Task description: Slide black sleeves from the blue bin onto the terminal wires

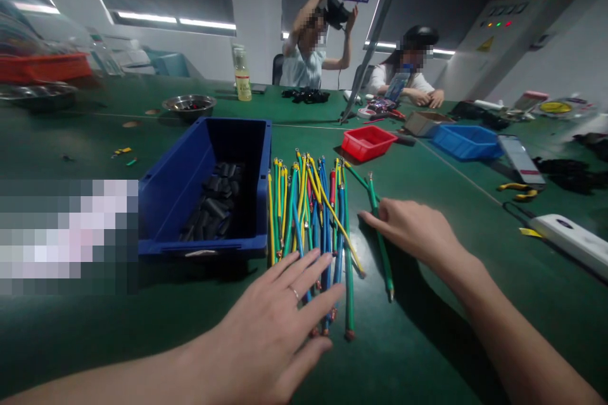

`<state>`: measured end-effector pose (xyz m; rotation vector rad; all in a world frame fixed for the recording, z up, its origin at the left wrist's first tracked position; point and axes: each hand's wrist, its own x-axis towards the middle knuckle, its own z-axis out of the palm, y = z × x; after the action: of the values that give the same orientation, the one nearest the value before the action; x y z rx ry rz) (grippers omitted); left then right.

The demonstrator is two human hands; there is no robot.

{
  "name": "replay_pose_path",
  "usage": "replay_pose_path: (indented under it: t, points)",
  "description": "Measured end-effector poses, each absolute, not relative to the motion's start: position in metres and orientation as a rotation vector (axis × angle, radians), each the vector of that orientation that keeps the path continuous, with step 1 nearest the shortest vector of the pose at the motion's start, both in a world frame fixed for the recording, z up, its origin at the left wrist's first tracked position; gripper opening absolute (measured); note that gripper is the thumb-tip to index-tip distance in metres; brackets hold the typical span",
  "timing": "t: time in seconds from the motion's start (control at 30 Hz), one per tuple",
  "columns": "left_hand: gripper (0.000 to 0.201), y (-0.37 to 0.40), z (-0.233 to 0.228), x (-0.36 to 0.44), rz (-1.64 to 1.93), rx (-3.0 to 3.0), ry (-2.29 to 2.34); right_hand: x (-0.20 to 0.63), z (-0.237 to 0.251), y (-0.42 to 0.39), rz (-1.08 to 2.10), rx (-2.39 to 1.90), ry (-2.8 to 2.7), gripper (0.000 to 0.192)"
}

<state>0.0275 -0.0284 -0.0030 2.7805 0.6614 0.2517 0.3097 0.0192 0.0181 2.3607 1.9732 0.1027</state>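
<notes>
A loose bundle of short cables (304, 202) in green, yellow, blue and red, with metal lugs at their ends, lies on the green table. My left hand (285, 316) rests palm down over the near part of the bundle, its fingers spread and a ring on one. To the right, my right hand (413, 224) has curled fingers at a green cable (386, 266), with the thumb stretched out across it. A second green cable (358, 177) with a yellow end runs under these fingers. The undersides of both hands are hidden.
Left of the bundle stands a blue bin (204, 245) holding black sleeve pieces (213, 202). Beyond are a red tray (368, 142), a blue tray (468, 142), a metal bowl (189, 106) and a bottle (242, 76). A power strip (572, 240) lies right. Two people sit opposite.
</notes>
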Motion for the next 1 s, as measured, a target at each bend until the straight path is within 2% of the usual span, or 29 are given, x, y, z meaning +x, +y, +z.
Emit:
replay_pose_path:
  t: [0.07, 0.23, 0.3, 0.4, 0.47, 0.6, 0.67, 0.77, 0.83, 0.9, 1.0]
  points:
    - [0.063, -0.029, -0.007, 0.027, 0.303, 2.774, 0.748, 0.313, 0.014, 0.019, -0.067, 2.332, 1.979, 0.044]
    - [0.061, -0.027, -0.011, 0.026, 0.294, 2.771, 0.774, 0.300, 0.002, 0.025, -0.066, 2.357, 2.102, 0.037]
    - [0.060, -0.027, -0.009, 0.026, 0.314, 2.782, 0.724, 0.295, -0.001, 0.026, 0.033, 2.362, 2.229, 0.038]
    - [0.065, -0.027, -0.005, 0.027, 0.353, 2.811, 0.632, 0.299, -0.008, 0.027, 0.387, 2.332, 2.374, 0.038]
    - [0.064, -0.028, -0.003, 0.028, 0.294, 2.825, 0.550, 0.306, -0.015, 0.028, 0.477, 2.312, 2.345, 0.043]
    - [0.064, -0.029, -0.001, 0.027, 0.309, 2.887, 0.511, 0.319, -0.024, 0.031, 0.357, 2.304, 2.344, 0.047]
    - [0.061, -0.026, 0.002, 0.022, 0.561, 2.983, 0.509, 0.321, -0.025, 0.032, 0.290, 2.308, 2.348, 0.050]
    - [0.046, -0.015, 0.017, 0.007, 1.067, 3.118, 0.557, 0.325, -0.020, 0.035, 0.054, 2.431, 2.298, 0.054]
    - [0.034, -0.001, 0.032, -0.005, 1.346, 3.012, 0.947, 0.328, -0.016, 0.037, -0.109, 2.538, 2.251, 0.053]
    - [0.020, 0.016, 0.045, -0.015, 1.259, 2.827, 1.360, 0.332, -0.012, 0.039, -0.216, 2.594, 2.235, 0.050]
    - [0.034, 0.045, 0.049, -0.029, 0.817, 2.665, 1.542, 0.333, -0.009, 0.039, -0.377, 2.631, 2.244, 0.051]
